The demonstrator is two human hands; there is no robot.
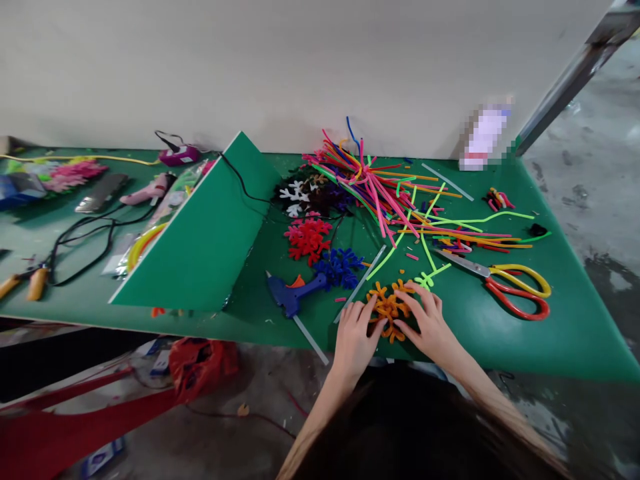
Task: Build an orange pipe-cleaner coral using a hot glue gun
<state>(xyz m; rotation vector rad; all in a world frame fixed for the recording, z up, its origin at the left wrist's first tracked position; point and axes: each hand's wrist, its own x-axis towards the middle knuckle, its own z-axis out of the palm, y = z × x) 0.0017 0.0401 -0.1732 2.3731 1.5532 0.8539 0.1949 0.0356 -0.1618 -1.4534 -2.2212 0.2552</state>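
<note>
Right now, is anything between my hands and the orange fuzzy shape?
Nothing visible. Your left hand and right hand both touch the orange fuzzy shape; the glue gun lies off left, the scissors off right.

The grip of the left hand (354, 337) and right hand (429, 327) hides parts of the orange fuzzy piece (391, 308). The green panel (200, 240) covers part of a clear bag (175, 199). The blue box (17, 190) is cut off at the left edge, the dark shape (430, 433) blurs out below, and the upright item (485, 137) is pixelated beyond reading.
</note>
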